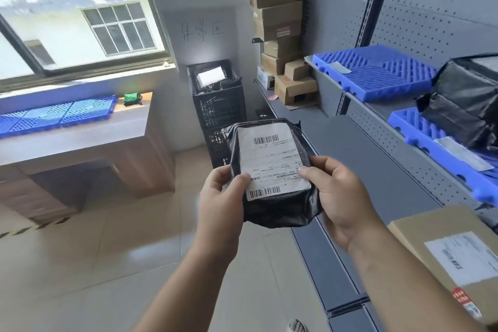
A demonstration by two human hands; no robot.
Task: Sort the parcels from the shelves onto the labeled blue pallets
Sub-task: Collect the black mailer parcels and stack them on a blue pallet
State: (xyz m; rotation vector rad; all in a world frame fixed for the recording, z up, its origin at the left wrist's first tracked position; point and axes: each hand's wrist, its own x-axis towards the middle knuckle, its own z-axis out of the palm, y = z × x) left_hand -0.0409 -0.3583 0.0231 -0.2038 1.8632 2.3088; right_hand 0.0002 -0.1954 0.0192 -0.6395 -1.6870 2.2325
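While both hands grip it at mid-frame, a black parcel [272, 172] faces up with its white label [273, 160] and barcodes showing. The left hand [221, 202] clasps its lower left edge, thumb on the label; the right hand [342, 197] wraps the right side. Right of frame, a grey shelf [377, 170] carries blue pallets [377, 73], one bearing a large black bag [466, 105]. Another blue pallet [56, 114] lies on the counter [80, 140] at left. The label's print looks too blurred to read.

Bright daylight from window [80, 16], floor glare, edges warped, soft focus
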